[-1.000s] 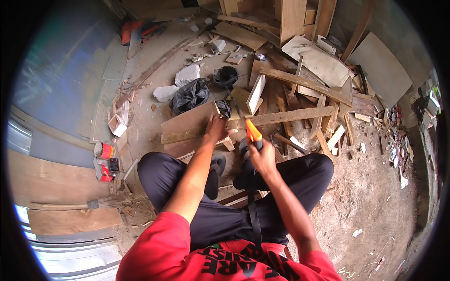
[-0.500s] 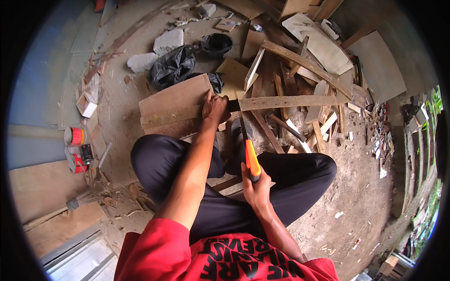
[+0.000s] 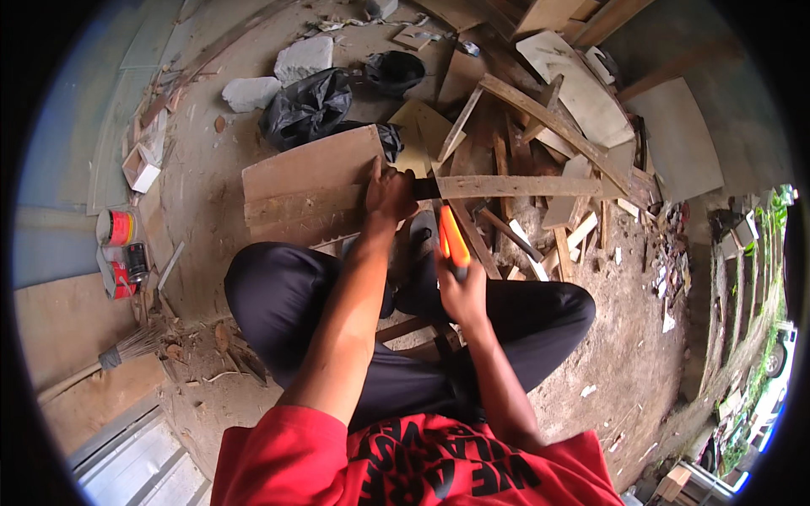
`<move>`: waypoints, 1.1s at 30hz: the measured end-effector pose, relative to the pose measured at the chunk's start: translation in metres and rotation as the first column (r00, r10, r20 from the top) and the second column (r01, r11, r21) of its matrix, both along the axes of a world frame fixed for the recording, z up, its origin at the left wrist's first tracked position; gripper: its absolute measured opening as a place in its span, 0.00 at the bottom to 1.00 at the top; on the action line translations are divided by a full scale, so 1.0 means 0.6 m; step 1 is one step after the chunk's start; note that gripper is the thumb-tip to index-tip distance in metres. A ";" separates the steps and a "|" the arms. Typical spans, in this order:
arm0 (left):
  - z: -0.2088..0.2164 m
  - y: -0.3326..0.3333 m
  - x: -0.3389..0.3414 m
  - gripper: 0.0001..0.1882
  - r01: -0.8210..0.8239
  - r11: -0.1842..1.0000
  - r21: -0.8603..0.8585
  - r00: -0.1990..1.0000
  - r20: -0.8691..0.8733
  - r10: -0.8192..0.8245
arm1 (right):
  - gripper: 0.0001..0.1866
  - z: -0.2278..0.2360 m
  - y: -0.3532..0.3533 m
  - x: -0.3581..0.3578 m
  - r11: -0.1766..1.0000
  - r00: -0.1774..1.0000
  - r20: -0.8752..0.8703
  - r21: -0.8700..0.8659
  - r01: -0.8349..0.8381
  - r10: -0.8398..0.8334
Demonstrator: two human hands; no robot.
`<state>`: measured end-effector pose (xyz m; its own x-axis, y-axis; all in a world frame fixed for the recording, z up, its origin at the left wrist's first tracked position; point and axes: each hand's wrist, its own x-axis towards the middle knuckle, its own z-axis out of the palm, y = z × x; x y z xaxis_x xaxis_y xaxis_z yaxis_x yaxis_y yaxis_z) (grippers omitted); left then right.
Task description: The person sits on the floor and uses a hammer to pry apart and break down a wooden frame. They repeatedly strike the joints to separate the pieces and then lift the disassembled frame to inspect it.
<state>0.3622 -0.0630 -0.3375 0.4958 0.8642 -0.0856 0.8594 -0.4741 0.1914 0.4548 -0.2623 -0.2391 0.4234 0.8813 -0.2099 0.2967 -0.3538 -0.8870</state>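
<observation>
A long wooden plank (image 3: 515,187) lies crosswise in front of my bent legs. My left hand (image 3: 391,196) grips it near its middle and presses it down against a broad brown board (image 3: 308,169). Beside my left fingers a short dark section shows on the plank. My right hand (image 3: 463,291) is closed round the orange and black handle of a handsaw (image 3: 454,240). The saw points away from me and meets the plank's near edge just right of my left hand. Most of its blade cannot be made out now.
Scrap boards and wood offcuts (image 3: 557,110) pile up at the far right. Black plastic bags (image 3: 308,105) and pale blocks (image 3: 304,59) lie beyond the board. Cans (image 3: 116,228), a small open box (image 3: 141,167) and a broom (image 3: 135,346) sit along the left wall.
My right hand has pushed the saw forward, so its handle is now close to the plank and less blade shows. My left hand stays on the plank. The view has shifted slightly.
</observation>
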 end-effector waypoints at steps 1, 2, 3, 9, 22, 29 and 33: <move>-0.006 0.000 -0.007 0.22 0.028 0.999 0.017 0.999 0.017 -0.029 | 0.17 0.012 -0.030 -0.015 0.997 0.999 -0.050 0.075 0.026 -0.022; -0.001 0.003 -0.008 0.22 0.011 1.000 0.011 1.000 0.003 -0.011 | 0.14 0.033 -0.061 -0.024 0.999 0.996 -0.076 0.019 0.049 -0.047; 0.007 -0.006 -0.004 0.22 0.007 1.000 -0.010 1.000 -0.014 -0.007 | 0.13 0.040 -0.099 -0.022 0.997 0.982 -0.170 -0.036 0.075 -0.080; 0.014 -0.010 0.005 0.21 -0.003 1.000 0.015 1.000 -0.010 0.003 | 0.12 0.076 -0.117 0.011 0.996 0.988 -0.140 0.040 0.078 -0.071; -0.002 -0.014 0.008 0.21 -0.029 0.991 0.132 0.999 -0.034 0.034 | 0.13 0.038 -0.148 0.030 0.999 0.984 -0.178 0.033 0.033 -0.027; -0.016 0.003 0.005 0.18 -0.026 0.989 0.142 1.000 0.020 0.024 | 0.13 0.098 -0.069 0.043 0.999 0.988 -0.147 -0.001 -0.040 0.039; -0.002 0.006 0.011 0.22 0.110 0.970 0.216 0.994 -0.009 -0.110 | 0.13 0.119 -0.044 0.033 0.992 0.978 -0.197 -0.095 -0.087 0.067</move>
